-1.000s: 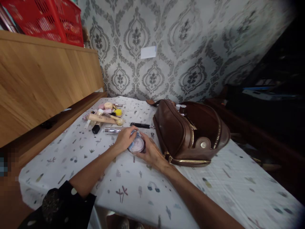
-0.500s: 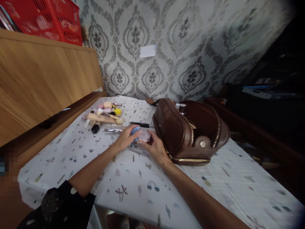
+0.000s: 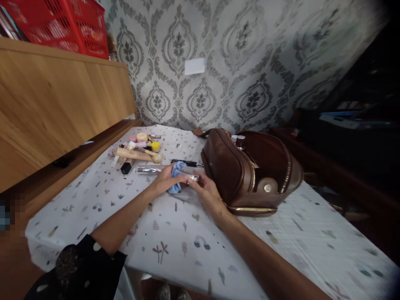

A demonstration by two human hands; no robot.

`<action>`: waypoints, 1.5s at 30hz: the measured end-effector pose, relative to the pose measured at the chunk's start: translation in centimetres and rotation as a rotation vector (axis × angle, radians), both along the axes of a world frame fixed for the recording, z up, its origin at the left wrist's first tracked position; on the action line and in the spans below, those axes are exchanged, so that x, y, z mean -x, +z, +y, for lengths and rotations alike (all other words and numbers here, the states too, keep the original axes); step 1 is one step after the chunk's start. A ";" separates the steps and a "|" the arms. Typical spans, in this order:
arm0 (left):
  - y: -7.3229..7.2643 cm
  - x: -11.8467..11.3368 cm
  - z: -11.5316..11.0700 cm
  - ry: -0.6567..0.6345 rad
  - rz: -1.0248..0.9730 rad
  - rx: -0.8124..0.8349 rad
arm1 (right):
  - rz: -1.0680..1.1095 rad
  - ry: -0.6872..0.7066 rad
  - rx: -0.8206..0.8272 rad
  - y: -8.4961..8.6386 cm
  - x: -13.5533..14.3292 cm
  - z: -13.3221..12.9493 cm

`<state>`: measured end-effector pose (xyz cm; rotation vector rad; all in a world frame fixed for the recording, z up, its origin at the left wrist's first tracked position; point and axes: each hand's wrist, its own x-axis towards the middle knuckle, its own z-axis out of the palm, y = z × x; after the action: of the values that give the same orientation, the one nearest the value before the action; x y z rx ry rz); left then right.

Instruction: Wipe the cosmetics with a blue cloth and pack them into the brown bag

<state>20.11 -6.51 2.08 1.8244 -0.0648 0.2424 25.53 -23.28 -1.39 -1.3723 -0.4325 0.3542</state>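
While the case (image 3: 193, 177), earlier face-on, shows edge-on, it sits between left hand (image 3: 164, 179), clutching cloth (image 3: 175, 186), and right hand (image 3: 208, 194), pinching it.

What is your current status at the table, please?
Left grip holding blue cloth against small case. Right grip on same case. Brown bag open, close beside right grip. Silver tube just beyond left grip.
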 end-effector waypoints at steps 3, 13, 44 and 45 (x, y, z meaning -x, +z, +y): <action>-0.3 0.0 -0.1 0.042 -0.031 -0.022 | -0.015 0.002 0.023 -0.2 -0.2 0.0; -0.8 -0.4 -0.4 0.160 -0.159 -0.127 | -0.034 0.133 0.042 1.0 0.6 -0.2; -0.6 -0.9 -0.3 0.123 -0.116 -0.040 | 0.222 0.306 -0.216 2.5 1.5 -0.2; -0.7 -0.9 -0.2 0.126 -0.115 -0.023 | 0.238 0.310 -0.221 2.6 1.5 -0.2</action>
<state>21.00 -6.73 1.41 1.8384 -0.0333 0.4372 24.00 -23.45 1.21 -1.0331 -0.4716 0.6956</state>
